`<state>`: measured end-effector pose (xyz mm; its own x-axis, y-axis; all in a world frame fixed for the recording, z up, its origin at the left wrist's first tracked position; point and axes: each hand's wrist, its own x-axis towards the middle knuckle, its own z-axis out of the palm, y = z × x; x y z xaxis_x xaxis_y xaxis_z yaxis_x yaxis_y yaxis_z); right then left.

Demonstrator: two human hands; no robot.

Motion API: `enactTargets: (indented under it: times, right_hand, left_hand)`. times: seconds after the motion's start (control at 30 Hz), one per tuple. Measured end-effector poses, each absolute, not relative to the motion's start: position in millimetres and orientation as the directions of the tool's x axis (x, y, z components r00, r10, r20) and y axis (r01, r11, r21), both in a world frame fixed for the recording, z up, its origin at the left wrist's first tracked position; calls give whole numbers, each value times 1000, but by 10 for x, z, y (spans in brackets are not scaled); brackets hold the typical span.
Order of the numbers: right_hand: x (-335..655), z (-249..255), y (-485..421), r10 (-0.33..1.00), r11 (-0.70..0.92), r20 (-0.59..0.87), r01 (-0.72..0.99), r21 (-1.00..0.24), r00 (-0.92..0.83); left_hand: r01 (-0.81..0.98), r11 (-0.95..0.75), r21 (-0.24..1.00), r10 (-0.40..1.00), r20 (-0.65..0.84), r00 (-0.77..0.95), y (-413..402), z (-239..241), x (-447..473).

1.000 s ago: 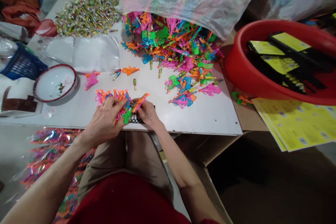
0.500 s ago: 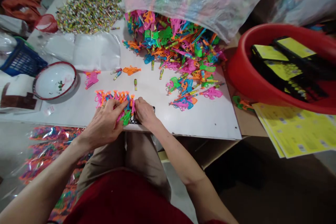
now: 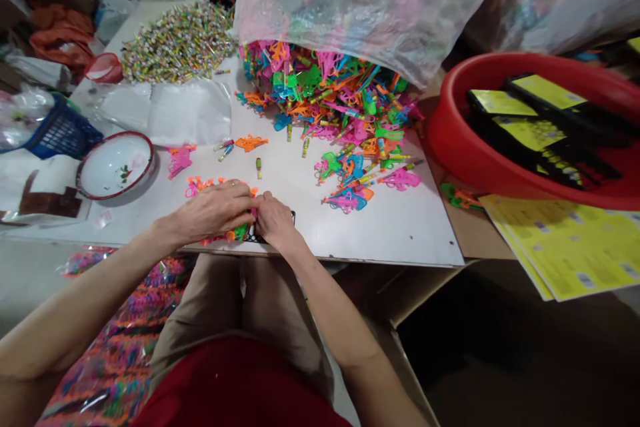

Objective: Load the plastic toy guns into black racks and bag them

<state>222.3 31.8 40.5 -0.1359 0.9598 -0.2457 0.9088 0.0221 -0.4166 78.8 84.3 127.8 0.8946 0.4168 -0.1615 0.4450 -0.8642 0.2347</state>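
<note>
My left hand point(image 3: 217, 210) lies over a packed row of small plastic toy guns point(image 3: 196, 185), its fingers bent together around their right end. A green piece point(image 3: 241, 233) shows below those fingers. Close beside it, almost touching fingertips, my right hand point(image 3: 275, 219) is closed in a pinch over a black openwork rack point(image 3: 256, 238) at the table's front edge. Whatever the right fingers grip is hidden. Beyond the hands lie a small yellow-green tube point(image 3: 259, 168), an orange toy gun point(image 3: 251, 142) and a pink one point(image 3: 180, 159).
A heap of colourful toy guns point(image 3: 320, 90) spills from a clear plastic bag point(image 3: 360, 7). Many small tubes point(image 3: 180, 40) are piled at back left. An enamel bowl point(image 3: 116, 167) stands left, a red tub point(image 3: 445, 140) right. Yellow printed sheets point(image 3: 580, 247) overhang the right side.
My left hand has moved right and turned across the toy row, covering more of it, with its fingers now by my right fingertips. My right hand stays nearly in place. The view has shifted slightly.
</note>
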Motion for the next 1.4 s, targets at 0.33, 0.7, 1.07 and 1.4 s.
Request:
enactTargets:
  times: [0.33,0.7,1.07,1.4]
  right_hand:
    - [2329,224,235,985,8,-134,804,-595,-108]
    - [3619,445,1679,959,-252,67,938,-240,275]
    - [3549,348,1341,977,-211,-63,973,-95,205]
    - [3571,424,1392,982,-181,-68,982,-51,177]
  left_hand:
    - [415,-898,145,424,31,905,779,1050,667]
    - [478,-868,137,493,106,864,730,839,661]
    - [566,-813,135,582,210,786,1042,865,546]
    - [569,-807,157,590,180,787,1029,909,580]
